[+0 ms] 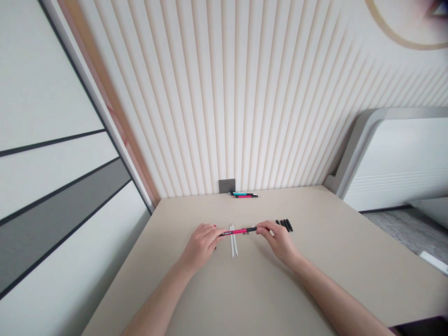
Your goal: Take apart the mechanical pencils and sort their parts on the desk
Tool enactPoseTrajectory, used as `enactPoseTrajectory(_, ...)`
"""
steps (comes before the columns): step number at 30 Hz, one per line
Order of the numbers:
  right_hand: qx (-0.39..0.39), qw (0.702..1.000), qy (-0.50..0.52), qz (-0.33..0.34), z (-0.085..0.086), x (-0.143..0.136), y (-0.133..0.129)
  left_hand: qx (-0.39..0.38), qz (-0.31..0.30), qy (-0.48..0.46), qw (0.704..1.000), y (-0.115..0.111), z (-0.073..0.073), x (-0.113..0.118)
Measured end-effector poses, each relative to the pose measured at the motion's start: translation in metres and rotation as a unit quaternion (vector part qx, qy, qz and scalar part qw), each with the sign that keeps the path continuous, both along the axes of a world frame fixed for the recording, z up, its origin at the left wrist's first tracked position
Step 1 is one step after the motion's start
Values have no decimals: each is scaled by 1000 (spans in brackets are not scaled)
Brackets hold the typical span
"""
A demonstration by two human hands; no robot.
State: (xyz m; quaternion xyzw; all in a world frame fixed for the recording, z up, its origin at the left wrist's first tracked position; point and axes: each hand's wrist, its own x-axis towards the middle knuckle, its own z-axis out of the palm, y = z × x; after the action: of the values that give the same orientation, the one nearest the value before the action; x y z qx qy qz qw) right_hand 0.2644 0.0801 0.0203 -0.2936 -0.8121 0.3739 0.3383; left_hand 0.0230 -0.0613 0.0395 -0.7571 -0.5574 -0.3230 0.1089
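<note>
A red and black pen is held level above the table between both hands. My left hand pinches its left end, and my right hand grips the black right end with its fingertips. Beneath the pen lie thin white sticks on the table. Small items, too small to name, are partly hidden behind the pen. To the right of my right hand's fingers, several short black pieces lie side by side.
Assembled-looking pens, turquoise and red with black, lie at the back edge of the beige table. Behind them are a dark wall socket and a ribbed wall. A white cabinet stands left; a bed headboard is at the right.
</note>
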Motion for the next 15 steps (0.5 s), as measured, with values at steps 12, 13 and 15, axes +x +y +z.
enactPoseTrajectory(12, 10, 1000, 5, 17, 1, -3, -2, 16, 52, -20, 998, -1, 0, 1)
enactPoseTrajectory(13, 14, 1000, 3, 15, 1, -3, -2, 15, 50, -18, 998, -1, 0, 1)
enactPoseTrajectory(15, 17, 1000, -1, 11, 2, -3, -1, 14, 45, -11, 999, -1, 1, 1)
